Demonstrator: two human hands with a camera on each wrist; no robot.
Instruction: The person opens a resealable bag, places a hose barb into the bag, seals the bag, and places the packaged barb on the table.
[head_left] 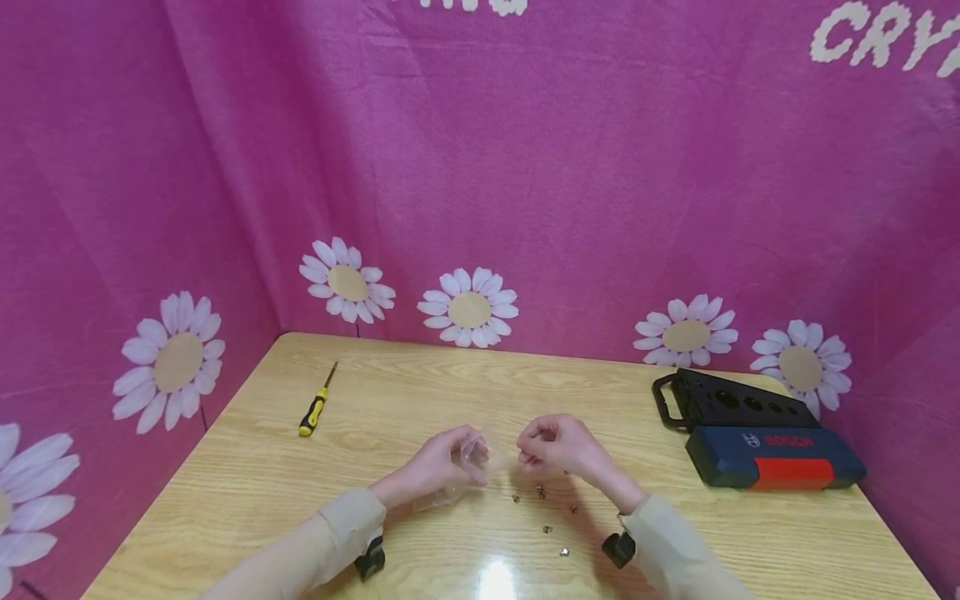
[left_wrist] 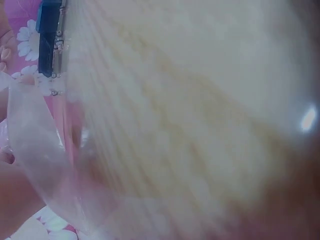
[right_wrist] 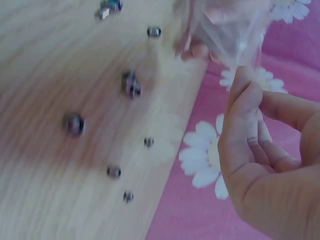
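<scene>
Beige sleeves reach in from the near edge of the pale wooden table (head_left: pixel 247 475), the arms cut off by the frame. Small dark metal nuts (head_left: pixel 545 528) lie scattered between the wrists, too blurred to tell their shape. Just beyond them the left hand (head_left: pixel 442 462) curls its fingers round a clear plastic bag (head_left: pixel 474 452), hard to make out against the wood. The right hand (head_left: pixel 558 446) sits just right of it, fingertips pinched together on the bag's edge. Far left lies a yellow-and-black screwdriver (head_left: pixel 315 408); far right, a blue and red tool case (head_left: pixel 772 457) beside a black perforated holder (head_left: pixel 731 400).
</scene>
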